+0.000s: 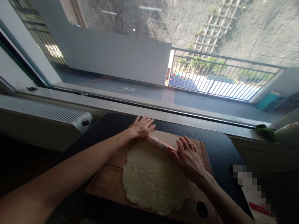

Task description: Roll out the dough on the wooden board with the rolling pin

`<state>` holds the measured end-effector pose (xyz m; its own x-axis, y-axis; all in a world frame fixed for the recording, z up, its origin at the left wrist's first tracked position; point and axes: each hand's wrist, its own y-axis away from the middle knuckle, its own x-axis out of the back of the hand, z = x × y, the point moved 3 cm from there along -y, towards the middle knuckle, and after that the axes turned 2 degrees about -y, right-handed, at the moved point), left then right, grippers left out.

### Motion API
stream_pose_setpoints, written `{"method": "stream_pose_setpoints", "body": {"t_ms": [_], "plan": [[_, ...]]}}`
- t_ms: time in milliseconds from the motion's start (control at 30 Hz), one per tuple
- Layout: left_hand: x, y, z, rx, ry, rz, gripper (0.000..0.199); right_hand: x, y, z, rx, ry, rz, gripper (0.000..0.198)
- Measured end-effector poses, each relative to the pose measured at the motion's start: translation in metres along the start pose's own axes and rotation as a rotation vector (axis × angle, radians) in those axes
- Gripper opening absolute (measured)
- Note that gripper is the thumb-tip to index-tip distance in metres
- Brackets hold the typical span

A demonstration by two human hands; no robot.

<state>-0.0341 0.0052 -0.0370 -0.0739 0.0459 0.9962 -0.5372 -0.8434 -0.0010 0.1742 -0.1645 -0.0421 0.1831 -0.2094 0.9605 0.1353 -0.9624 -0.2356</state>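
A wide, flat sheet of dough [154, 177] with a ragged edge is spread over a wooden board [105, 182]. Across its far part lies a slim rolling pin [158, 143] that looks wrapped in printed red-and-white plastic. My left hand [142, 127] rests on the pin's left end, fingers stretched forward and apart. Over the right end is my right hand [188, 155], its fingers also extended and palm down. Both palms cover the pin's ends, so those are hidden. Neither hand is wrapped around the pin.
The board sits on a dark table [224, 155] with rounded corners, against a window sill [121, 104]. A white radiator [46, 109] stands at left. A green cloth [265, 132] lies on the sill at right. Below it, a partly blurred-out pale packet [257, 205] is beside the table.
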Motion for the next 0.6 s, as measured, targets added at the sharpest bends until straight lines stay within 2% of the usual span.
{"method": "stream_pose_setpoints", "body": {"t_ms": [133, 200, 267, 367, 467, 600], "plan": [[0.004, -0.057, 0.015, 0.076, 0.011, 0.002, 0.057, -0.002, -0.022, 0.017, -0.152, -0.028, -0.074, 0.051], [0.007, -0.069, 0.02, 0.073, 0.009, 0.036, 0.053, -0.001, -0.027, 0.021, -0.19, -0.027, -0.073, 0.047], [0.008, -0.067, 0.019, 0.075, 0.011, 0.06, 0.051, 0.0, -0.026, 0.02, -0.195, -0.022, -0.065, 0.046], [0.004, -0.045, 0.011, 0.085, 0.023, 0.05, 0.048, 0.0, -0.017, 0.009, -0.113, -0.013, -0.06, 0.047], [-0.002, -0.005, 0.001, 0.095, 0.029, 0.047, 0.051, -0.001, 0.0, -0.009, 0.0, 0.001, -0.021, 0.048], [-0.003, 0.062, -0.003, 0.082, -0.012, 0.203, 0.056, 0.002, 0.033, -0.033, 0.099, -0.004, 0.031, 0.055]]}}
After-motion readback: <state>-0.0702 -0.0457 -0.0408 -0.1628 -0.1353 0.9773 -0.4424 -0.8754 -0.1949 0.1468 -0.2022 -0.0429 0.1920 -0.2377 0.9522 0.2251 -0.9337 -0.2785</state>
